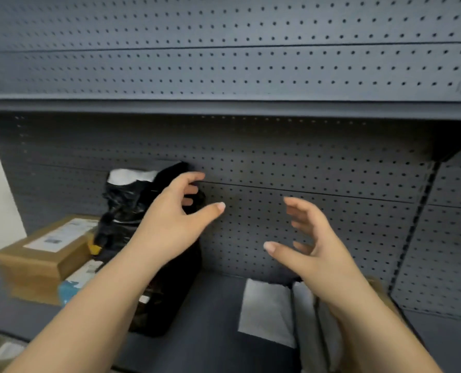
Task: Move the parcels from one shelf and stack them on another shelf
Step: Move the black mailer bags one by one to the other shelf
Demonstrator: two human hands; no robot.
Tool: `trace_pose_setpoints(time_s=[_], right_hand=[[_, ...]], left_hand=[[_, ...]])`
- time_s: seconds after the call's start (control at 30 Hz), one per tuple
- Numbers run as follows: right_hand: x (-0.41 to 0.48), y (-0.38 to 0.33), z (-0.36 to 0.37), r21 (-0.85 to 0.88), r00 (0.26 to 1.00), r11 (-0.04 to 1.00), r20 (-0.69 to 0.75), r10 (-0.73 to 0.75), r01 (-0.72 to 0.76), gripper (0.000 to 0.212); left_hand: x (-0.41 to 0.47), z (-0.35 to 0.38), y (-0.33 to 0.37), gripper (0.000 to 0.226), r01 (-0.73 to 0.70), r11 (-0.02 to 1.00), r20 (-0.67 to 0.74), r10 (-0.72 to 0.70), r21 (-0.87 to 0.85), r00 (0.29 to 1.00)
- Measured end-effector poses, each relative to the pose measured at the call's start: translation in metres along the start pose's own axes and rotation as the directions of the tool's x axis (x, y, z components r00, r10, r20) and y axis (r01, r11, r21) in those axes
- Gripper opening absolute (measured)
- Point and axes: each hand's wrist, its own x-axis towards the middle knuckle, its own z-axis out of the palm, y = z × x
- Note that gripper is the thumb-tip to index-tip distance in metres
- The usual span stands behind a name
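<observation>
Head view: main risk is the black bag parcel (148, 238). It stands tall and upright, leaning on the pegboard back panel (331, 184), soft plastic with a crumpled top, so my guess is it slumps or tips toward the shelf edge if grabbed one-handed or only by the loose film up top. Second risk: knocking the white flat parcel (267, 310) lying just under the right wrist, or the cardboard box (43, 254) and the blue-and-white packet (76, 281) wedged against the bag's left side, if the bag is dragged sideways. Frame is motion-blurred, so fine contact is hard to call. Left hand (175, 219) is spread, fingers curled around the bag's upper right side, thumb out to the right; can't tell if it's touching yet. Right hand (312, 243) is spread too, empty, palm facing left, well clear of the bag. All parcels sit on the lower shelf (210, 305); upper shelf (224, 106) shows nothing on its visible lip.
</observation>
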Motion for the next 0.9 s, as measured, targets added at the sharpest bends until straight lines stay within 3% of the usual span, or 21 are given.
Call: trace_pose_setpoints(time_s=[0.2,0.37,0.53,0.73,0.9], right_hand=[[0.030,-0.040,0.081,0.055,1.000,0.998,-0.025,-0.015,0.016,0.061],[0.055,-0.061,0.139,0.146,0.998,0.989,-0.040,0.043,-0.036,0.055],[0.074,-0.068,0.178,0.200,0.993,0.975,-0.046,0.111,-0.100,0.046],[0.088,-0.069,0.203,0.242,0.981,0.952,-0.005,0.194,-0.187,0.050],[0.095,-0.068,0.215,0.258,0.976,0.944,-0.008,0.217,-0.207,0.056]], left_hand=[[0.024,-0.108,-0.026,0.050,-0.022,0.993,-0.012,0.021,-0.112,1.000],[0.054,-0.161,-0.061,0.039,-0.014,1.000,-0.011,0.013,-0.028,1.000],[0.072,-0.164,-0.103,0.042,-0.032,0.997,0.045,0.029,0.072,0.999],[0.088,-0.142,-0.124,0.057,0.119,0.984,0.260,-0.081,-0.133,0.962],[0.089,-0.128,-0.127,0.065,0.103,0.977,0.265,-0.051,-0.187,0.963]])
